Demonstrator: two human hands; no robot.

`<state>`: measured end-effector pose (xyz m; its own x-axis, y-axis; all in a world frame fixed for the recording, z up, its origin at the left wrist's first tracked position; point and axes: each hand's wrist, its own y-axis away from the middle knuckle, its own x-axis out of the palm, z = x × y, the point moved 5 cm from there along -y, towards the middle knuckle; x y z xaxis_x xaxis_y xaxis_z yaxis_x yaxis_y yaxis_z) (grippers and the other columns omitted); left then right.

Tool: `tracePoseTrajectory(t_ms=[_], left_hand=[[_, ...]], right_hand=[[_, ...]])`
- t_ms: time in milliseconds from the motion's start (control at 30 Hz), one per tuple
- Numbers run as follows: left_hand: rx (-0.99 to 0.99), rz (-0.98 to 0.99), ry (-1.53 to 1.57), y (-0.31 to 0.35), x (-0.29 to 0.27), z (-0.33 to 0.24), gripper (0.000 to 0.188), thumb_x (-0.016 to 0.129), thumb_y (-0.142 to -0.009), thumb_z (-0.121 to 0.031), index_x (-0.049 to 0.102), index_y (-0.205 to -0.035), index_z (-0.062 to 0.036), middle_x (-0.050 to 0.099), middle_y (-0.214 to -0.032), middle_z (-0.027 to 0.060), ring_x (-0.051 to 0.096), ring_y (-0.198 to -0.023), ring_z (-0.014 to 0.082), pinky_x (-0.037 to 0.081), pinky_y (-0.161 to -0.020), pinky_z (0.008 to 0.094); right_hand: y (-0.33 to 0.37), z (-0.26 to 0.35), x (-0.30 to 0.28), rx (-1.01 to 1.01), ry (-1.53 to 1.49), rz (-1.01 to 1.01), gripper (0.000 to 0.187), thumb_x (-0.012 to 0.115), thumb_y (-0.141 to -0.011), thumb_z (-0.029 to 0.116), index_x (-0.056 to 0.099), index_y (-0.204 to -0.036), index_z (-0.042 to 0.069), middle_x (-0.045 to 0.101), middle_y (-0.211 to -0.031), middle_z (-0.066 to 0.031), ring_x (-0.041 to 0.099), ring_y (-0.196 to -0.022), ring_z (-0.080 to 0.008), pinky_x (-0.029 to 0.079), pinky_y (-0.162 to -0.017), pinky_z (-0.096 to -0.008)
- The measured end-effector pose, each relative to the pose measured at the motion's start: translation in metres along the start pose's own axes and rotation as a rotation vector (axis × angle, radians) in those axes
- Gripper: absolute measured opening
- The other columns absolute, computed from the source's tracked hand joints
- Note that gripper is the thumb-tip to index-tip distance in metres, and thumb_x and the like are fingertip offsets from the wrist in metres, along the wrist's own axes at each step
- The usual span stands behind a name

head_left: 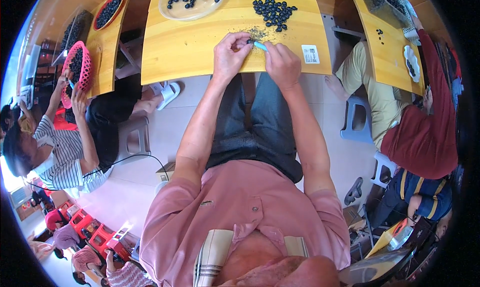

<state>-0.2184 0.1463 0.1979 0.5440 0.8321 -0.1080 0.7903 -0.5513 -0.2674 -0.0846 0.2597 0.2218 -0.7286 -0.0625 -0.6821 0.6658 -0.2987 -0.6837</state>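
My left hand (230, 56) pinches a small, dark, round piece (249, 41) between thumb and fingertips, just over the yellow wooden table (175, 52). A slim tool with a light blue handle (260, 46) is gripped in my right hand (283, 66), its end against the dark piece. The tip of the tool is too small to make out. Dark crumbs (257, 33) lie scattered on the wood beyond my fingers. Farther back on the right sits a loose pile of similar dark round pieces (274, 14). A shallow clear round tray (206, 12) at the back left holds more.
A white printed label (310, 54) is stuck to the table at right. On the left, a person works over a pink basket (86, 77). Another person in dark red sits at the right-hand table (385, 57). Grey-blue plastic stools (356, 119) stand on the floor.
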Motion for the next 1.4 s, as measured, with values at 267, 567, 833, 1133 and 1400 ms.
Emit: tracePoseTrajectory(t_ms=[267, 567, 833, 1133, 1400], left_hand=[[-0.018, 0.015, 0.048, 0.002, 0.000, 0.001, 0.030, 0.077, -0.087, 0.006, 0.070, -0.115, 0.0024, 0.071, -0.099, 0.0055, 0.067, -0.086, 0.0090, 0.057, -0.081, 0.0242], [-0.059, 0.011, 0.211, 0.004, -0.003, 0.001, 0.025, 0.074, -0.088, 0.007, 0.070, -0.113, 0.0020, 0.070, -0.105, 0.0060, 0.066, -0.090, 0.0098, 0.055, -0.083, 0.0237], [0.160, -0.084, -0.155, -0.023, -0.034, -0.025, 0.017, 0.076, -0.089, -0.001, 0.074, -0.105, 0.0012, 0.069, -0.106, 0.0093, 0.067, -0.088, 0.0151, 0.055, -0.081, 0.0276], [0.543, -0.163, -0.617, -0.124, -0.055, -0.065, 0.021, 0.073, -0.085, 0.001, 0.074, -0.106, -0.0041, 0.071, -0.100, 0.0153, 0.067, -0.100, 0.0322, 0.055, -0.089, 0.0417], [0.322, 0.232, -0.618, -0.110, 0.038, -0.003, 0.020, 0.074, -0.086, -0.008, 0.076, -0.106, -0.0050, 0.070, -0.103, 0.0184, 0.068, -0.097, 0.0369, 0.055, -0.088, 0.0446]], right_hand=[[-0.001, 0.001, 0.000, -0.004, 0.023, 0.018, 0.021, 0.073, -0.084, 0.012, 0.073, -0.105, 0.011, 0.059, -0.076, -0.0049, 0.065, -0.069, -0.0242, 0.052, -0.060, -0.0395], [-0.006, 0.000, 0.002, 0.054, 0.077, 0.043, 0.016, 0.071, -0.087, 0.015, 0.072, -0.103, 0.011, 0.061, -0.077, -0.0041, 0.067, -0.071, -0.0230, 0.054, -0.060, -0.0397], [-0.002, 0.002, -0.005, 0.035, 0.063, -0.023, 0.018, 0.071, -0.085, 0.011, 0.072, -0.103, 0.010, 0.060, -0.078, -0.0042, 0.067, -0.074, -0.0223, 0.054, -0.063, -0.0378], [0.000, -0.005, -0.003, 0.043, -0.020, -0.059, 0.023, 0.072, -0.085, 0.010, 0.072, -0.108, 0.009, 0.063, -0.081, -0.0069, 0.067, -0.074, -0.0266, 0.055, -0.065, -0.0397], [-0.002, -0.002, -0.004, 0.041, -0.012, -0.063, 0.020, 0.073, -0.084, 0.009, 0.071, -0.104, 0.010, 0.062, -0.080, -0.0063, 0.067, -0.074, -0.0264, 0.054, -0.065, -0.0402]])
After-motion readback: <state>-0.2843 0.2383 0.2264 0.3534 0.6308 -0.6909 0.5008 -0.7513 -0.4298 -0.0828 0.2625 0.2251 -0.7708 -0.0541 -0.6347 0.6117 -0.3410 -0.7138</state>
